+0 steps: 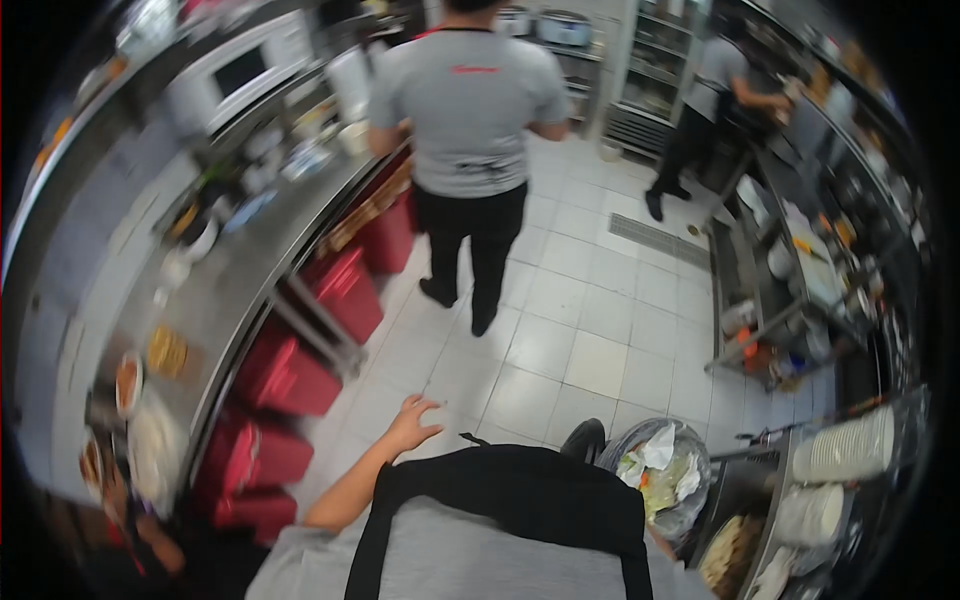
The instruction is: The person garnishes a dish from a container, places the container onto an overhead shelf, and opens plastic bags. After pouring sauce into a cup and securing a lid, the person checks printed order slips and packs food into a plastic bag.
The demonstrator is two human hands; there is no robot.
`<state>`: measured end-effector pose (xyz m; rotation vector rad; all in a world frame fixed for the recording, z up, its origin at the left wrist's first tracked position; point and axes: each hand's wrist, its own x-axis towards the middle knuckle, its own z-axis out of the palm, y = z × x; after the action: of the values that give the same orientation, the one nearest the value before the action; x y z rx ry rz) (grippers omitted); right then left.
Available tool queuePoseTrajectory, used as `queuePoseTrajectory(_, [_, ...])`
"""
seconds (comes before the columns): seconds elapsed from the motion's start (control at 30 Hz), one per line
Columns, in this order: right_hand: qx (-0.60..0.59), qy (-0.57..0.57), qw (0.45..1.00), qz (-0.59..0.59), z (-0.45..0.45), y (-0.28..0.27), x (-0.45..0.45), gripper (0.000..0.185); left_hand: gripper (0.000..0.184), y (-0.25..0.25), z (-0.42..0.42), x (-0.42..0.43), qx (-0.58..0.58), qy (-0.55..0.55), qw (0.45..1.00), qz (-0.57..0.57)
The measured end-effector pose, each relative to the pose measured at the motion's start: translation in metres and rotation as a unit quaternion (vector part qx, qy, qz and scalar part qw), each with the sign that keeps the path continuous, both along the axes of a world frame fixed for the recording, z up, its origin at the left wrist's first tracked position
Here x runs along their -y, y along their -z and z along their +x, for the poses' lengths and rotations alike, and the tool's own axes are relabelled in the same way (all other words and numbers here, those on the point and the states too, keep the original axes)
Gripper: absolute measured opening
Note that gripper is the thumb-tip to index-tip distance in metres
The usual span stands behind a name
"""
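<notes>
My left hand [412, 424] is held out over the tiled floor, left of my black apron [510, 495]. Its fingers are apart and nothing is in them. My right hand is hidden below the apron and the grey shirt. A bin with a clear liner [700, 500], holding food scraps and crumpled white paper [659, 447], stands just right of the apron. One dark shoe [584, 440] shows beside it.
A person in grey [470, 110] stands ahead, back turned. Another [715, 80] works at the right counter. A co-worker's arm [160, 545] is at lower left. Red bins [290, 370] line the steel counter [230, 290]. Stacked plates [845, 447] sit at right.
</notes>
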<state>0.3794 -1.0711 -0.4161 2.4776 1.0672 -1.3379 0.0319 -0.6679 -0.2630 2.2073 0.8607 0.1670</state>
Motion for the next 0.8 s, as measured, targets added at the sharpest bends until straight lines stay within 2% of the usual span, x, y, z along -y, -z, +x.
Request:
queuePoseTrajectory(0.07, [0.022,0.002,0.999,0.045,0.039,-0.015,-0.076,0.045,0.051,0.082,-0.013,-0.047,-0.029,-0.039,0.999,0.019])
queuePoseTrajectory(0.1, [-0.016,0.023,0.978,0.208,0.060,-0.043,-0.117,0.044,0.050,0.110,-0.025,-0.064,-0.061,-0.081,0.995,-0.020])
queuePoseTrajectory(0.13, [0.002,0.059,0.963,0.262,0.083,-0.024,-0.159,0.042,0.052,0.172,-0.054,-0.086,-0.118,-0.130,0.982,-0.068])
queuePoseTrajectory(0.17, [-0.030,0.075,0.955,0.286,0.096,-0.075,-0.207,0.045,0.051,0.191,-0.068,-0.092,-0.210,-0.153,0.960,-0.106])
queuePoseTrajectory(0.23, [-0.079,0.082,0.915,0.386,0.126,-0.124,-0.276,0.038,0.050,0.192,-0.082,-0.097,-0.381,-0.151,0.894,-0.181])
queuePoseTrajectory(0.3, [-0.117,0.099,0.900,0.408,0.158,-0.168,-0.312,0.038,0.049,0.189,-0.058,-0.110,-0.451,-0.133,0.852,-0.230])
queuePoseTrajectory(0.33, [-0.141,0.110,0.890,0.419,0.174,-0.176,-0.328,0.038,0.048,0.191,-0.038,-0.122,-0.461,-0.119,0.847,-0.238])
queuePoseTrajectory(0.37, [-0.149,0.116,0.881,0.433,0.200,-0.150,-0.331,0.037,0.048,0.196,-0.010,-0.139,-0.460,-0.102,0.848,-0.242])
queuePoseTrajectory(0.43, [-0.067,0.136,0.914,0.377,0.246,-0.114,-0.321,0.036,0.047,0.205,0.060,-0.182,-0.438,-0.068,0.866,-0.231])
queuePoseTrajectory(0.5, [0.029,0.158,0.956,0.244,0.291,-0.056,-0.285,0.040,0.046,0.220,0.143,-0.223,-0.405,-0.021,0.891,-0.204])
queuePoseTrajectory(0.53, [0.065,0.069,0.959,0.269,0.326,0.049,-0.238,0.046,0.045,0.229,0.193,-0.246,-0.371,0.011,0.911,-0.180])
queuePoseTrajectory(0.57, [0.034,0.109,0.986,0.119,0.341,0.029,-0.222,0.047,0.045,0.241,0.247,-0.268,-0.323,0.044,0.933,-0.152])
queuePoseTrajectory(0.6, [0.018,0.043,0.998,0.036,0.358,0.026,-0.201,0.045,0.044,0.248,0.300,-0.288,-0.272,0.071,0.951,-0.127])
queuePoseTrajectory(0.63, [-0.003,0.031,0.999,-0.008,0.375,0.023,-0.187,0.043,0.038,0.232,0.351,-0.305,-0.226,0.068,0.959,-0.157])
queuePoseTrajectory(0.7, [-0.031,0.137,0.990,-0.022,0.411,0.019,-0.175,0.039,0.025,0.142,0.448,-0.321,-0.122,0.083,0.950,-0.274])
queuePoseTrajectory(0.73, [-0.040,0.188,0.981,-0.024,0.430,0.017,-0.172,0.037,0.018,0.093,0.484,-0.324,-0.096,0.137,0.941,-0.294])
queuePoseTrajectory(0.77, [-0.045,0.226,0.973,-0.022,0.452,0.016,-0.173,0.035,0.015,0.069,0.508,-0.330,-0.075,0.229,0.923,-0.300])
queuePoseTrajectory(0.8, [-0.048,0.251,0.967,-0.021,0.474,0.015,-0.176,0.033,0.015,-0.006,0.530,-0.328,-0.013,0.339,0.902,-0.265])
